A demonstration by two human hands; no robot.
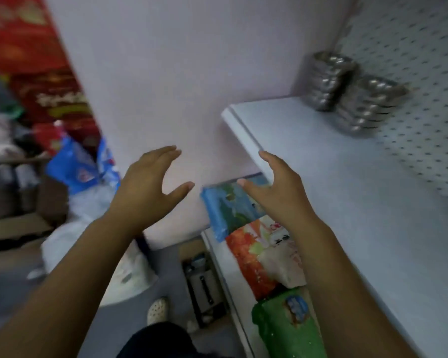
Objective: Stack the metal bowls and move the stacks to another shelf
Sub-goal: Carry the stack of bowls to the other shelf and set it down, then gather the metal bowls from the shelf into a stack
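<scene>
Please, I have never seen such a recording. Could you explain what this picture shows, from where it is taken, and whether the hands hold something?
There is no machine here. A person wears a camera on the head, so the single picture looks down at their own bare arms. The left hand and the right hand are both open and hold nothing. To the right is a white shelf; at its back, by a pegboard wall, stand a left stack of metal bowls and a right stack, both blurred. Below it lie a blue packet, a red packet and a green packet.
</scene>
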